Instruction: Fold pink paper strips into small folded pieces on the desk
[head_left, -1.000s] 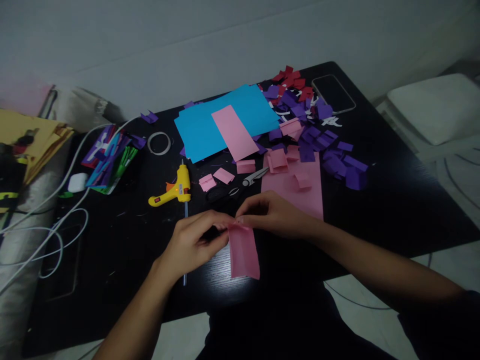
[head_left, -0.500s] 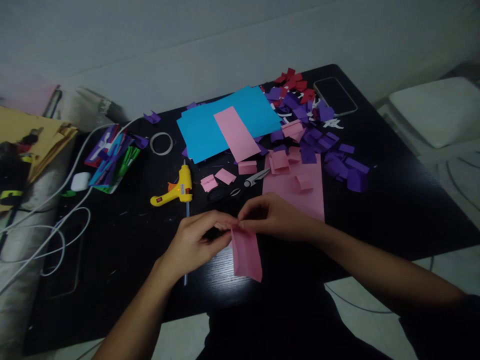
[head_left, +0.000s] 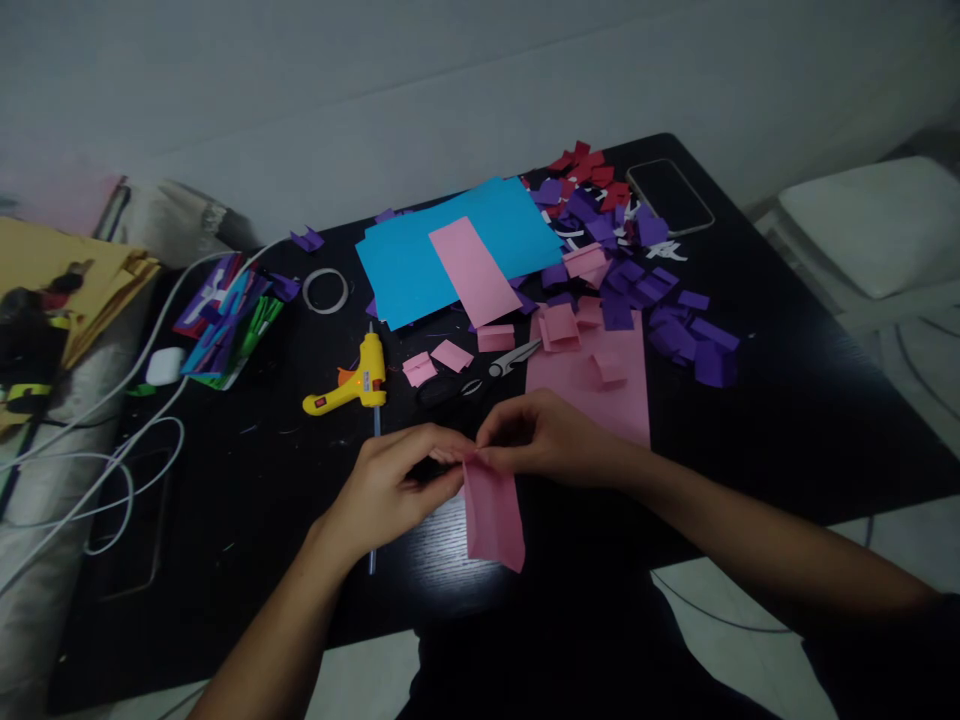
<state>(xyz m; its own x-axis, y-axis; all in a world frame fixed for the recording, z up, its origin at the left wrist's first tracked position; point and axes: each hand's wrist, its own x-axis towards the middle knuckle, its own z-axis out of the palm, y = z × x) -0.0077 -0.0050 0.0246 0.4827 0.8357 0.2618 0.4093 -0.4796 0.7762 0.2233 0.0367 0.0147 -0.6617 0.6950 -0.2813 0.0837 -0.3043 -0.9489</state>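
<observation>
Near the table's front edge, a strip of pink paper (head_left: 495,515) hangs down from my fingers, with a crease along its length. My left hand (head_left: 409,478) pinches its top left corner between thumb and fingers. My right hand (head_left: 544,440) pinches the top edge close beside, the fingertips of both hands almost touching. The very top of the strip is hidden by my fingers. Just beyond my hands lie black-handled scissors (head_left: 514,358) with silver blades. Small folded pink pieces (head_left: 451,355) rest next to them, and a larger pink sheet (head_left: 630,395) lies beyond my right hand.
A yellow glue gun (head_left: 349,385) lies left of the scissors. Blue sheets (head_left: 390,270) bear another pink strip (head_left: 472,270). Purple pieces (head_left: 712,360), red pieces (head_left: 600,175) and a phone (head_left: 670,195) are at the back right. White cables (head_left: 135,440) cross the left side.
Both hands keep their pinch on the pink paper strip and have hardly moved. The whole view has shifted very slightly.
</observation>
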